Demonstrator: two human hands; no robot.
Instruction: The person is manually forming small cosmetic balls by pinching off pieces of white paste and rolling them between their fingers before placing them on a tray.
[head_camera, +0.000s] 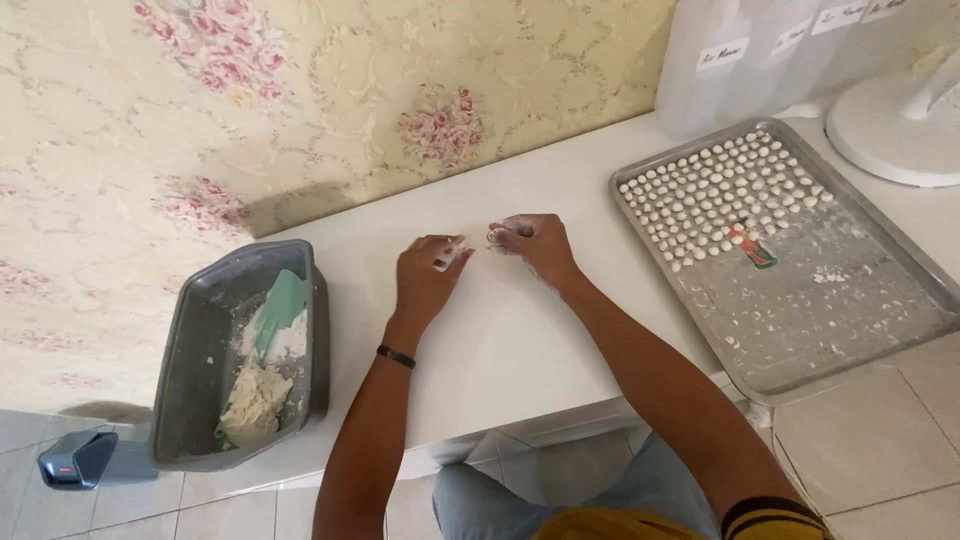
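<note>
- A metal tray (860, 320) is lying at the right, holding rows of small dough balls (715, 190).
- A grey tub (195, 350) is sitting at the left, holding a dough lump (255, 400) and a green scraper (278, 310).
- The left hand (428, 278) is pressing flat, fingers loosely spread, on a dough strip (447, 260).
- The right hand (532, 242) is pinching a small dough piece (497, 237) at its fingertips.

Both forearms are bare. The left hand (425, 275) has a thin black wristband (396, 356) above it; the right hand (535, 245) is flour-dusted. Blue jeans (480, 495) and a yellow, black-trimmed sleeve (770, 518) show.
</note>
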